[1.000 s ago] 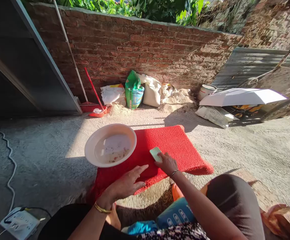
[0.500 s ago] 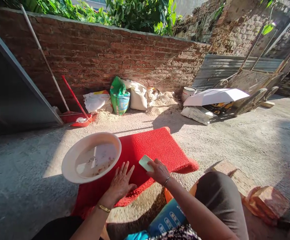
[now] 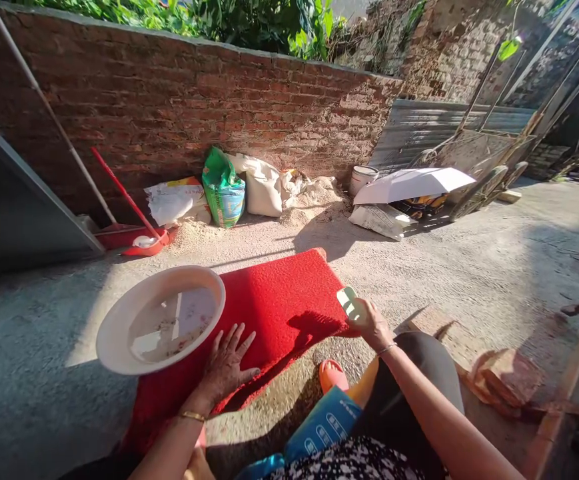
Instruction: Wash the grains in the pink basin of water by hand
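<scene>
My left hand (image 3: 230, 363) lies flat with spread fingers on a thick red mat (image 3: 289, 293), beside the basin. In my right hand (image 3: 373, 325) is a pale green flat block with rounded corners (image 3: 348, 301); its underside is hidden, so I cannot tell if it is a brush or a soap bar. That hand is over the mat's right end, lifted above it, with its shadow on the pile. A wide whitish basin (image 3: 114, 333) of water, bits floating in it, sits at the mat's left part.
Along the brick wall (image 3: 169, 107) stand a green sack (image 3: 224, 193), a white sack (image 3: 264, 190) and a bucket (image 3: 363, 179). A red dustpan (image 3: 144, 245) is at left, a white umbrella (image 3: 414, 183) at right. Broken bricks (image 3: 506, 377) lie by my right knee.
My right hand has moved right and up off the middle of the mat with the pale green block in it. My left hand stays on the mat. The view has shifted slightly right.
</scene>
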A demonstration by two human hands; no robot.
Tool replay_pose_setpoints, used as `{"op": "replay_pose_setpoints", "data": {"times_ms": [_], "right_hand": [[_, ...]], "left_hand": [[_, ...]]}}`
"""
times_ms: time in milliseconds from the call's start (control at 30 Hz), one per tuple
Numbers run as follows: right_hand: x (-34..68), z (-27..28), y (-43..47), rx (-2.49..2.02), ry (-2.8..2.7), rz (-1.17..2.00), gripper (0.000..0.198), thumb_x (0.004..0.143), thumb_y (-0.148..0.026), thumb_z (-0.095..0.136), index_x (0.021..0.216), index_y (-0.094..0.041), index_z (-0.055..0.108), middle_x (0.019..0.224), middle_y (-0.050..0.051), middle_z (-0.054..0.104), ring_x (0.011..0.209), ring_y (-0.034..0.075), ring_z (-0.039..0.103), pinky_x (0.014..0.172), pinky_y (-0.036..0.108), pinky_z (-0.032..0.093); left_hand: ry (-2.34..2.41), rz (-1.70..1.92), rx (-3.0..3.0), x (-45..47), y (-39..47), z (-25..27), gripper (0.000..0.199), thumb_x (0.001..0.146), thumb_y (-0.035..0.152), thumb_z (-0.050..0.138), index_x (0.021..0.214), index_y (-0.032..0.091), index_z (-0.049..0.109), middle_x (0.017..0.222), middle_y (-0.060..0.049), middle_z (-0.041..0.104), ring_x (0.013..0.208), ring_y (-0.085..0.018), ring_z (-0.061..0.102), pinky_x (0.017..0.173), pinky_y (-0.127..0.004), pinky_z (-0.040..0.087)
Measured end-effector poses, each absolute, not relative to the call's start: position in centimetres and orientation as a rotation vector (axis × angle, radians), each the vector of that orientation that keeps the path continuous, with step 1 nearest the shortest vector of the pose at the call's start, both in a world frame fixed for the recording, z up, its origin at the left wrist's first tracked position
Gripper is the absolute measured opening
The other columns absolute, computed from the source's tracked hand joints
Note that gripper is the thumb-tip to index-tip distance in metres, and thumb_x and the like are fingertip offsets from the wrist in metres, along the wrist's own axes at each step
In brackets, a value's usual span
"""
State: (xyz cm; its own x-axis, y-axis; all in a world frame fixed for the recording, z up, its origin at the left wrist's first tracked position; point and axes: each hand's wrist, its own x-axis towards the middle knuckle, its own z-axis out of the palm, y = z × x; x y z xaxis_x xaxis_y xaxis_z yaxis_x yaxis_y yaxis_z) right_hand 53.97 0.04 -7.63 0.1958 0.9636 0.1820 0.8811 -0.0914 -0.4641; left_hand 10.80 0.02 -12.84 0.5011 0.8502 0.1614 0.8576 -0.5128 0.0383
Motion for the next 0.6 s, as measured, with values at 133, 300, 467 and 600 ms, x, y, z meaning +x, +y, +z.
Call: {"op": "replay_pose_setpoints", "data": {"times_ms": [133,300,467,600], "right_hand": [[49.1,-9.8,-1.6,-1.518,-2.267,0.106,0.049,0.080,-0.026,0.061,0.128,-0.020,0.054,0.113,0.010,0.062,0.098,0.023,0.058,0.086,0.036,0.046],[53.0,-9.1,-1.2,-1.632,-2.452,-0.059,0.052,0.077,-0.021,0.063,0.128,-0.019,0.056,0.115,0.013,0.062,0.102,0.025,0.058,0.090,0.039,0.041],[60.5,-6.3,-0.1,-2.236,-2.198,-0.019,0.045,0.077,-0.029,0.064,0.121,-0.017,0.061,0.109,0.014,0.064,0.094,0.026,0.061,0.084,0.038,0.038],[59.0,-4.9,1.4,-2.437,-1.882,-0.023,0.051,0.080,-0.038,0.061,0.127,-0.018,0.059,0.108,0.015,0.063,0.092,0.026,0.061,0.079,0.036,0.039]], "left_hand": [[-1.540,-0.250,-2.659,10.9,0.0,-12.7,0.080,0.076,0.069,0.062,0.144,0.030,0.047,0.156,-0.012,0.035,0.141,-0.036,0.033,0.114,-0.054,0.018],[-1.515,-0.261,-2.663,10.8,0.1,-12.7,0.079,0.077,0.070,0.060,0.144,0.029,0.048,0.155,-0.013,0.037,0.141,-0.035,0.034,0.114,-0.055,0.018],[-1.505,-0.289,-2.669,10.8,0.2,-13.1,0.080,0.077,0.069,0.060,0.144,0.028,0.047,0.154,-0.014,0.037,0.141,-0.037,0.033,0.113,-0.056,0.018],[-1.529,-0.271,-2.695,11.0,0.2,-12.8,0.080,0.077,0.070,0.060,0.144,0.028,0.048,0.155,-0.013,0.036,0.141,-0.037,0.032,0.114,-0.055,0.018]]}}
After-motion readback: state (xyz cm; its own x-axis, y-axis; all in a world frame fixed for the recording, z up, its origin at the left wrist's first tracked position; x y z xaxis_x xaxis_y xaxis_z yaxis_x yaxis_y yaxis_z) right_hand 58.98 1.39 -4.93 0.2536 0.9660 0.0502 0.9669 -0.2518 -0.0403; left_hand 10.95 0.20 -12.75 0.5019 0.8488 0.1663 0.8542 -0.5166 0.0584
